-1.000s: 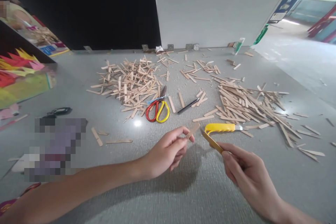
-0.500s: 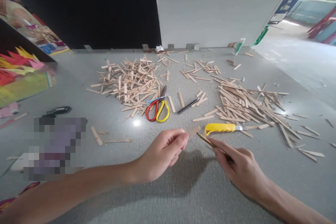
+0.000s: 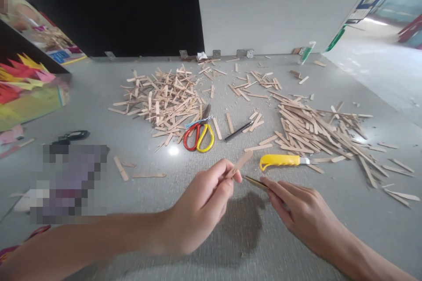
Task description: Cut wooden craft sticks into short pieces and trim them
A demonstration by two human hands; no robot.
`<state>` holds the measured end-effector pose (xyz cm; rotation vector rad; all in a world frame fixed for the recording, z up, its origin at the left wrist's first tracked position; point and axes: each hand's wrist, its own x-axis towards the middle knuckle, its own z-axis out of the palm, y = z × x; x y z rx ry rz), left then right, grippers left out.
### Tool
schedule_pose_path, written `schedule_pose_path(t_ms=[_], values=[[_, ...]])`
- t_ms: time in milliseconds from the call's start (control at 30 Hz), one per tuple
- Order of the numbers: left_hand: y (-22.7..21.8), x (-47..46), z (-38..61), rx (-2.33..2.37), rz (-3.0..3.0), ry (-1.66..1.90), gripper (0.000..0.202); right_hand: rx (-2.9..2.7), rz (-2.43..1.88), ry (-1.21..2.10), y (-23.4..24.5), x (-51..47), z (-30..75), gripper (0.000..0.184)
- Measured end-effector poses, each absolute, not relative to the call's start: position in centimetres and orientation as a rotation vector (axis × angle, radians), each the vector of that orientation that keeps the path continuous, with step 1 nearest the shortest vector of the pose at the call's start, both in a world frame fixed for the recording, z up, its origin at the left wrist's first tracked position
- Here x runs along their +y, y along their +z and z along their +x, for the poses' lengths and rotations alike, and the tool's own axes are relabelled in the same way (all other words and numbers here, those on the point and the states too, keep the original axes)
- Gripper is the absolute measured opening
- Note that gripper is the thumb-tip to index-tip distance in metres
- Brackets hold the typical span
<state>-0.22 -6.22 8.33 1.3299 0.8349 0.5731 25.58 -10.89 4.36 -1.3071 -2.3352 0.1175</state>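
Your left hand (image 3: 201, 204) has its fingers (image 3: 220, 171) pinched around a short flat pale wooden stick (image 3: 240, 163), which juts up and away from the fingertips, tilted toward the right. Your right hand (image 3: 300, 210) grips a thin, darker brown wooden strip (image 3: 255, 181) between thumb and forefinger; the strip points left out of that grip, and its free end lies just below the pale stick, very near your left fingertips. I cannot tell whether the two pieces touch. Both hands hover above the grey speckled surface (image 3: 231, 241), casting a shadow beneath them. Just beyond your right fingers lies a yellow-handled knife (image 3: 280, 161), flat on the surface. Farther out from your left fingers rest scissors with one red and one yellow handle loop (image 3: 198, 136), and a slim black pen-like tool (image 3: 238, 131) lies to their right. Past those sit a heap of short cut wooden sticks (image 3: 165, 101) on the left and a spread of longer wooden sticks (image 3: 316, 129) on the right.
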Motion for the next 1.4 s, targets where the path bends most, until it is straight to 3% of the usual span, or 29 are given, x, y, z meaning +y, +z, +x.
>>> schedule_pose_path(t_ms=[467,567,733,833,933,1000,1200,1300,1400], values=[[7.2,-4.8,0.1,0.889,1.520,0.403,0.046,-2.500,-1.367,-0.127,5.5,-9.8,27.6,0.027],[6.6,-4.5,0.4,0.912,1.426,0.301,0.038,-2.564,-1.452,-0.261,6.0,-10.2,29.2,0.028],[6.4,-4.4,1.1,0.923,1.115,-0.044,0.006,-2.493,-1.831,-0.728,5.8,-11.7,31.2,0.033],[7.0,-4.6,0.9,0.960,1.177,-0.259,0.010,-2.380,-1.924,-0.878,5.7,-10.9,31.4,0.038],[8.0,-4.6,0.0,0.988,1.412,-0.346,0.022,-2.427,-1.695,-0.805,5.3,-8.8,31.2,0.057],[8.8,-4.5,-0.7,0.994,1.586,-0.357,0.026,-2.540,-1.523,-0.740,4.9,-7.6,31.0,0.060],[9.2,-2.7,-1.0,0.758,2.055,-0.261,0.020,-2.600,-1.402,-0.762,4.2,-6.8,30.2,0.043],[7.5,-1.6,-0.6,0.631,2.387,-0.077,0.048,-2.464,-1.323,-0.675,4.1,-6.4,29.8,0.035],[5.8,-0.6,-0.3,0.590,2.494,-0.049,0.062,-2.188,-1.213,-0.309,4.3,-6.4,29.1,0.020]])
